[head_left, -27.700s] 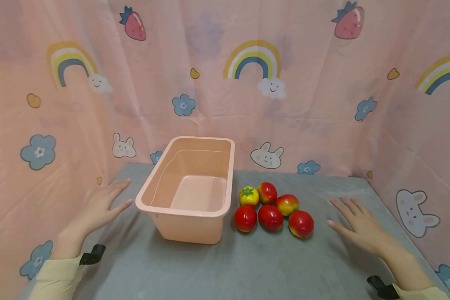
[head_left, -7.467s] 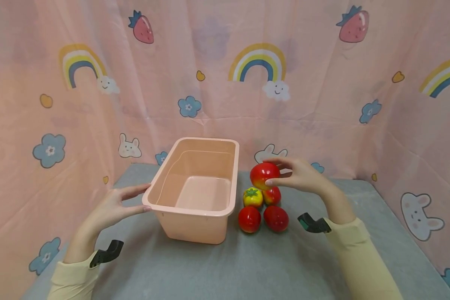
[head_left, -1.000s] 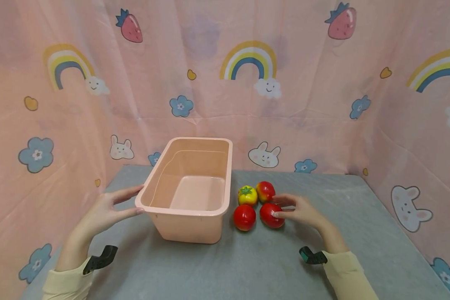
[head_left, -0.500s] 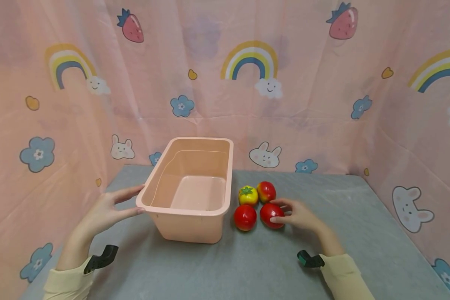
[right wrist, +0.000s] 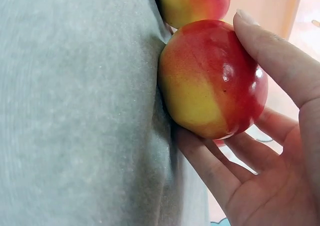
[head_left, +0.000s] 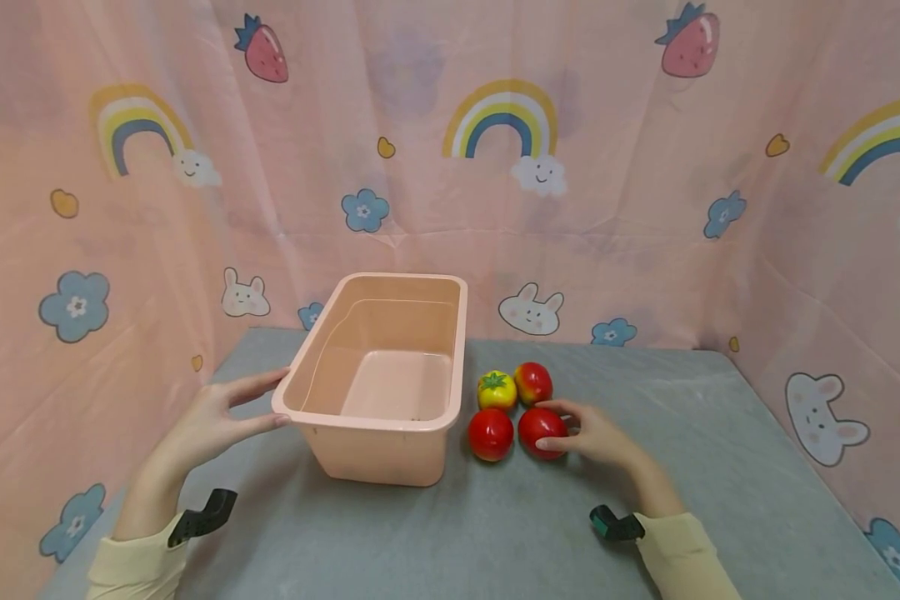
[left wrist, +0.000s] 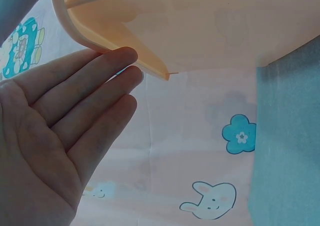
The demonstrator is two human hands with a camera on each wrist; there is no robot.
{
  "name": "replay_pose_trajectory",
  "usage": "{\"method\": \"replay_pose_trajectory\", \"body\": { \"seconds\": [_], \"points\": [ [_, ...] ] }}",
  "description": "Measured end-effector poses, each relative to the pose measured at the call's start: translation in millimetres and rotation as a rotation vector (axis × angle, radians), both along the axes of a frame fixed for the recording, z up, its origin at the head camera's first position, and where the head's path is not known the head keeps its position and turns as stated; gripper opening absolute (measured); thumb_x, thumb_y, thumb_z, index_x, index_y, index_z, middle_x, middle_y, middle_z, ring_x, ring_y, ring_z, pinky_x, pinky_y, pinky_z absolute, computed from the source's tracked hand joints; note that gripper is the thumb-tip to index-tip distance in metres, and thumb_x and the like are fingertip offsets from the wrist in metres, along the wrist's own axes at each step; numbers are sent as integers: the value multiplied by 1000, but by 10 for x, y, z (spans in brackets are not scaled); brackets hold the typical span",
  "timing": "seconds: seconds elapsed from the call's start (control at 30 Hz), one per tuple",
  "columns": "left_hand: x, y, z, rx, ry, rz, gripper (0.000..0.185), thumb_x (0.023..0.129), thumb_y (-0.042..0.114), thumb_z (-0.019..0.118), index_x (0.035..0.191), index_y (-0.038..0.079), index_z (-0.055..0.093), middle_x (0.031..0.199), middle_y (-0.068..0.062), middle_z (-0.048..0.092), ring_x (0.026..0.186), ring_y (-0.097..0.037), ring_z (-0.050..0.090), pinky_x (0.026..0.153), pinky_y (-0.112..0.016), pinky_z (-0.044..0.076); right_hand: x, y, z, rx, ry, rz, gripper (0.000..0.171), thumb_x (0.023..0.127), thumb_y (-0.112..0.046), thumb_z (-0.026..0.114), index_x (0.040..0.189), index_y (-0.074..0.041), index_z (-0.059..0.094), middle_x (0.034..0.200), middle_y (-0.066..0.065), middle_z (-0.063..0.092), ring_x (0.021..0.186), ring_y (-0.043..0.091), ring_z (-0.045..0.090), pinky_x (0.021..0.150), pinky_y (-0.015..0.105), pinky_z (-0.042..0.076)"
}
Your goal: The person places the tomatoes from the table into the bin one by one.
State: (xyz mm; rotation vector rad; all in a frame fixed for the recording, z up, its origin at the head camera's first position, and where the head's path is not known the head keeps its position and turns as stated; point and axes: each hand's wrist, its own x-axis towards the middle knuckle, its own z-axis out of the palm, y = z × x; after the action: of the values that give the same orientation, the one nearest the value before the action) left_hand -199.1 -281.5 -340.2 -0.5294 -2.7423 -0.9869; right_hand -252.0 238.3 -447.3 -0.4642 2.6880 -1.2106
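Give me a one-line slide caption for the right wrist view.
Right hand grips a red-and-yellow apple on the grey table, a second apple touching it behind.

Grey table (head_left: 720, 467); pink cartoon-print curtain (head_left: 435, 208) behind.

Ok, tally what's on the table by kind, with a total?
Red apples: 3 — one gripped by the right hand, one beside it, one behind.
Yellow tomato: 1.
Pink bin: 1, its rim touched by the left hand.
Total: 5.
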Motion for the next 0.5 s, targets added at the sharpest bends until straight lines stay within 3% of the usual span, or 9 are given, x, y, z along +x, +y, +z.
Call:
{"method": "replay_pose_trajectory", "body": {
  "seconds": [0.5],
  "points": [
    [-6, -3, 2, 12, -4, -8, 60, 80, 37, 75, 135, 23, 55, 133, 2, 58, 122, -32, 55, 95, -52, 47, 18, -12, -15, 1, 12, -5, 65, 78, -42, 75, 133, -16, 52, 129, 14, 55, 115, 34, 52, 84, 43, 55]
  ]
}}
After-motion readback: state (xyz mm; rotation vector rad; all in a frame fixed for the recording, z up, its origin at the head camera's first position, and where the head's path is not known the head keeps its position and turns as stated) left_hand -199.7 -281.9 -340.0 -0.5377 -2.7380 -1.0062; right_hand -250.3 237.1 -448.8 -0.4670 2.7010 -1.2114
